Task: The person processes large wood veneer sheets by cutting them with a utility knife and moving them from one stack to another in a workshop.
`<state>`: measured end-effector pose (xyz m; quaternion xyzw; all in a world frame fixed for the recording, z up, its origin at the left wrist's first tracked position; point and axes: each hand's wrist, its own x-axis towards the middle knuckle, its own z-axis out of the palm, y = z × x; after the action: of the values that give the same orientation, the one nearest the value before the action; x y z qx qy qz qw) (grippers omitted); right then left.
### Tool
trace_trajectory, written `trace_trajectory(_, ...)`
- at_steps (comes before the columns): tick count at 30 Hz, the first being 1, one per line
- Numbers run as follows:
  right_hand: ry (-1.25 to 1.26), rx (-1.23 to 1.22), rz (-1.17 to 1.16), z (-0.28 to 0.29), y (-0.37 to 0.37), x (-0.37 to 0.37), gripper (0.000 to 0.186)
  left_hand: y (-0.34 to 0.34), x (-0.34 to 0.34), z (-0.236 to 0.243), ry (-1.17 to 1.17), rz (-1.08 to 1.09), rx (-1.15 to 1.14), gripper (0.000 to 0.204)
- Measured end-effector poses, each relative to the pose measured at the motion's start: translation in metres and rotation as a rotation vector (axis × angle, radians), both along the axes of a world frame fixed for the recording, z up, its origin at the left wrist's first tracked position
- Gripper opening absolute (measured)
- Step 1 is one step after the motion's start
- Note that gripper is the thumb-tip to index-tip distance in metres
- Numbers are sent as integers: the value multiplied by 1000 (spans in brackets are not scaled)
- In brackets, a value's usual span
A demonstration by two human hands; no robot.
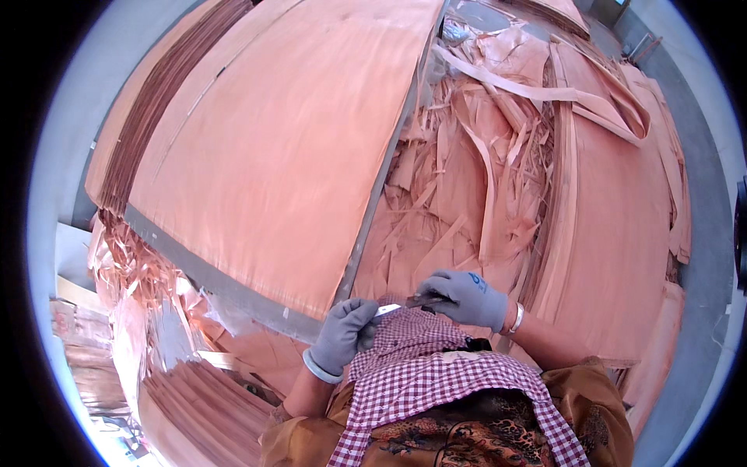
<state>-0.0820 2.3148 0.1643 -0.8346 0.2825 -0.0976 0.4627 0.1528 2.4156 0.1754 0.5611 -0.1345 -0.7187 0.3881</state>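
My left hand point(341, 338), in a grey glove, is closed in front of my chest. From its fingers a small silvery-white flat piece point(386, 310) points toward my other hand; its kind is not clear. My right hand point(465, 300), gloved alike and with a band at the wrist, pinches a small dark flat piece point(424, 300), also too small to name. The two hands are a short way apart, above a red-and-white checked apron point(420, 331). Just beyond them lies a large sheet of reddish wood veneer point(288, 148) on a grey-edged table point(257, 307).
Torn veneer scraps point(467, 179) are heaped right of the table. A stack of veneer sheets point(615, 226) stands farther right, with a long curled strip point(537, 92) across the scraps. More stacked veneer point(206, 416) is at lower left, and frayed scraps point(136, 261) hang at the table's left corner.
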Motion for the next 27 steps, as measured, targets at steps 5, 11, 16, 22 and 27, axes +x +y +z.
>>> trace_trajectory(5, -92, -194, -98, -23, -53, -35, 23, -60, -27, -2, -94, -235, -111, 25)
trace_trajectory(11, -159, 565, -259, -41, -164, -70, 14, -147, -48, -31, -155, -59, -229, 27)
trace_trajectory(16, -283, 823, -437, -46, -288, -83, 20, -240, -49, -104, -618, -69, -409, 22)
trace_trajectory(22, -270, 734, -444, -27, -388, -84, 22, -329, -69, -167, -598, 80, -251, 34)
trace_trajectory(27, -97, 796, -347, -24, -463, -107, 18, -381, -88, -177, -576, 164, -36, 46)
